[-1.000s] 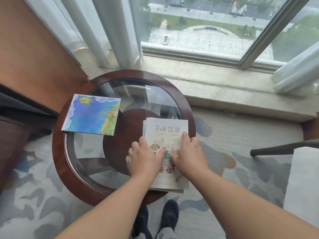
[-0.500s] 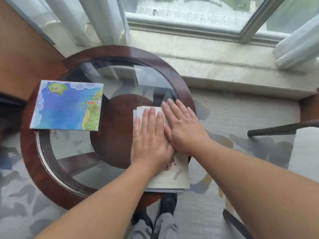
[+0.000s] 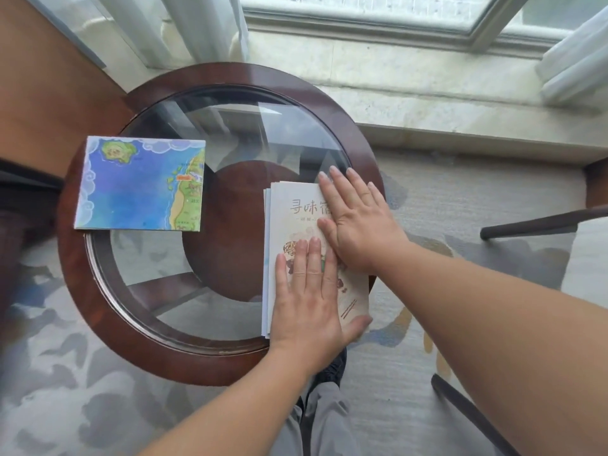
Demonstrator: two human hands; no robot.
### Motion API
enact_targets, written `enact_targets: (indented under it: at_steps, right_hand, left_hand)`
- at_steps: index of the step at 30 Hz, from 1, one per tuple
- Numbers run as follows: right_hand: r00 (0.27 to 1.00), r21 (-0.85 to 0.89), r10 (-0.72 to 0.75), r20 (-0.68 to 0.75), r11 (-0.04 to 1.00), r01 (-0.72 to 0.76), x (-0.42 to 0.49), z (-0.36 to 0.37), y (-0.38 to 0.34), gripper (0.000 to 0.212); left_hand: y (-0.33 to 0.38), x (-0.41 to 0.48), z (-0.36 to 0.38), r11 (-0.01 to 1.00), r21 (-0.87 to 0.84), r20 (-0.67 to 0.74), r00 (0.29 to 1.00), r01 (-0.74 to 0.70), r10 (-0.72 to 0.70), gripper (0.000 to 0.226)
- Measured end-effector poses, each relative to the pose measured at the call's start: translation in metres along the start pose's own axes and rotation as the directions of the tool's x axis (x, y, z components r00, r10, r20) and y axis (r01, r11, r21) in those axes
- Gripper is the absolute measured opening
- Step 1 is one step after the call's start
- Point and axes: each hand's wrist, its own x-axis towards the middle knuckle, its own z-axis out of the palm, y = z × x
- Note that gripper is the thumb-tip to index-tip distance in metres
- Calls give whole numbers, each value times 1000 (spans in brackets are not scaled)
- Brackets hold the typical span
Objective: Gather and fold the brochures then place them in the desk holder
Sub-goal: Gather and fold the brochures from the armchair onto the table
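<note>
A folded cream brochure with brown lettering and food pictures lies on the right side of the round glass table. My left hand presses flat on its near half, fingers straight. My right hand presses flat on its far right half, fingers spread toward the window. A folded blue map brochure lies on the table's left rim, apart from both hands. No desk holder is in view.
The table has a dark wood rim and a wooden shelf under the glass. White curtains and a stone window sill lie beyond it. A dark chair arm juts in at the right. Patterned carpet surrounds the table.
Both hands went from curled fingers at the brochure's middle to flat palms. Since half a second ago my left hand slid toward the near end, uncovering the lettering, while my right stays at the far end.
</note>
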Motion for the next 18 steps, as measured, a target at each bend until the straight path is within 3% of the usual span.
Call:
enact_targets:
  at_steps: [5,9,12,15,18]
  right_hand:
    - [1000,-14,-4,-25,1000,4,0,3,3,65]
    - [999,-22,25,34,999,-24,-1,-5,-3,65]
    - [980,52,194,-37,980,-192,-9,-11,-24,70]
    - [888,337,457,-44,844,-418,-35,-12,-48,82]
    - [781,487,619,81,659,-573,-55,-13,-65,85]
  left_hand:
    - [0,-6,5,999,4,54,998,-32,31,102]
    - [0,-8,-1,1000,10,81,996,-29,28,97]
    - [-11,-11,-17,977,-213,-16,1000,-27,24,84]
    - [-29,-13,-34,900,-427,-168,970,87,-173,70]
    - [-47,-8,-49,704,-629,-7,903,330,-429,72]
